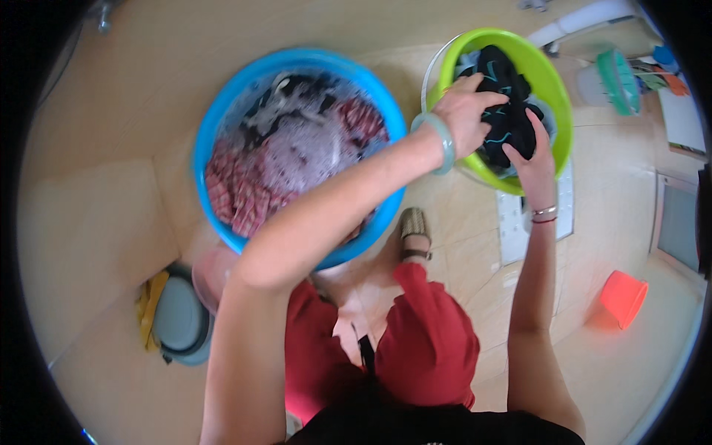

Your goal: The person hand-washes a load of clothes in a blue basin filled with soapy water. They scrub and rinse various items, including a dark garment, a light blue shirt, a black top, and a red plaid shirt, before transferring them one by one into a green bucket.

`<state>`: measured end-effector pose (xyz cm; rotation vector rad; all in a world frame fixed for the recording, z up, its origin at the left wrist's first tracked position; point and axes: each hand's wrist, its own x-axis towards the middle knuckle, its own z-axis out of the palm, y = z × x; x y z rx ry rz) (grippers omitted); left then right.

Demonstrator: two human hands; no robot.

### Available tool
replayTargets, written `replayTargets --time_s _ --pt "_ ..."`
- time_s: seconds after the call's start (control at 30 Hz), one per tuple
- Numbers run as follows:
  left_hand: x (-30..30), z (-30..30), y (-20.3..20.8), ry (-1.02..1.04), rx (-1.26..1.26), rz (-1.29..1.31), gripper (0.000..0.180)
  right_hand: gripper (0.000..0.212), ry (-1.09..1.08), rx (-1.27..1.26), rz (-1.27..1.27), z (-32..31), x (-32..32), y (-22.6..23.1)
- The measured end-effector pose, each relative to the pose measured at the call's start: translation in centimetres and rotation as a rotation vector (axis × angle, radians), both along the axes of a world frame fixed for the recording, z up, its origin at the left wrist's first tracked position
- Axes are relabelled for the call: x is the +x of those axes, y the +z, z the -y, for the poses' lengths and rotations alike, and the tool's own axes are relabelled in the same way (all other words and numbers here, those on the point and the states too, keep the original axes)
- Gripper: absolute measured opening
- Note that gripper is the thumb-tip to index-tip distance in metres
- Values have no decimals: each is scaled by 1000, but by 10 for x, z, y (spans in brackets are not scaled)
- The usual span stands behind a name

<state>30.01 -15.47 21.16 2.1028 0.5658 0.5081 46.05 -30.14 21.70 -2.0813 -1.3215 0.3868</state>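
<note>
A lime-green bucket [561, 133] at the upper right holds a bunched black garment [501, 70] with teal line markings, with paler cloth around it. My left hand [467, 113], a pale green bangle at its wrist, reaches across from the left. Its fingers are spread and rest on the black garment. From the near right side my right hand [535, 163] meets the same garment, with a fold of it between thumb and forefinger; its other fingers are mostly hidden. Beside the bucket, under my left forearm, stands a large blue tub [204, 156] of soapy water and soaking clothes.
Red checkered cloth [248, 204] and dark cloth lie among the suds. A metal floor grate [512, 239] is beside the green bucket. An orange-red container [624, 299] stands at right, a green-rimmed basket [619, 83] at upper right, and grey basins [178, 315] at lower left.
</note>
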Motion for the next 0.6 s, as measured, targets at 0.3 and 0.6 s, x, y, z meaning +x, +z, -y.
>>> replayTargets --time_s 0.3,0.6 --pt "-212 -27 -45 208 113 -431 87 67 294 133 185 -35 -124 7" --pt "-318 38 -110 -100 226 -1108 79 85 705 -413 279 -73 -246 -110"
